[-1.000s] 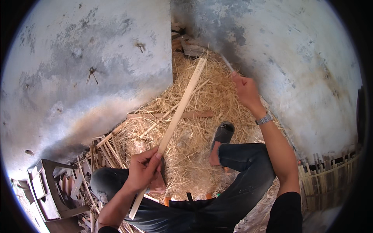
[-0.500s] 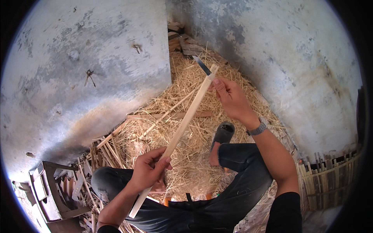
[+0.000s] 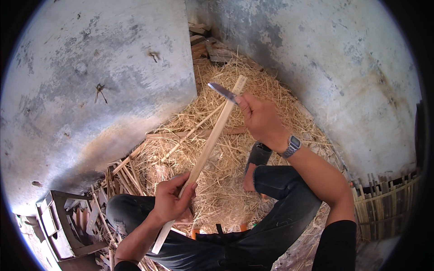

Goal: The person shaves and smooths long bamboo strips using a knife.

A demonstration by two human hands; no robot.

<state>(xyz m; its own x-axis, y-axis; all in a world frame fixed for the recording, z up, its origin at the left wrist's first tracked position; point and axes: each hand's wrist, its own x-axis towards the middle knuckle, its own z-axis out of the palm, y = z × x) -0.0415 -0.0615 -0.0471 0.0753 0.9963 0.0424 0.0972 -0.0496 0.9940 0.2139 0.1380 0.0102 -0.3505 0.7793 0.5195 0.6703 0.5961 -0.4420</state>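
A long pale strip of wood or bamboo slants from near my lap up and away to the right. My left hand is wrapped round its lower part, with the near end sticking out below over my thigh. Close to the far end, my right hand grips a knife, whose handle is hidden in the fist. The blade lies across the strip and points to the upper left. A watch is on my right wrist.
Shavings cover the floor before me, with a thin stick lying on them. Painted walls meet at the back. Scrap wood and a broken box-like frame stand at left, a slatted basket at right. My sandalled foot rests ahead.
My right hand has slid the knife a little down along the strip and turned, so the blade points more to the left. My left hand keeps its hold on the strip.
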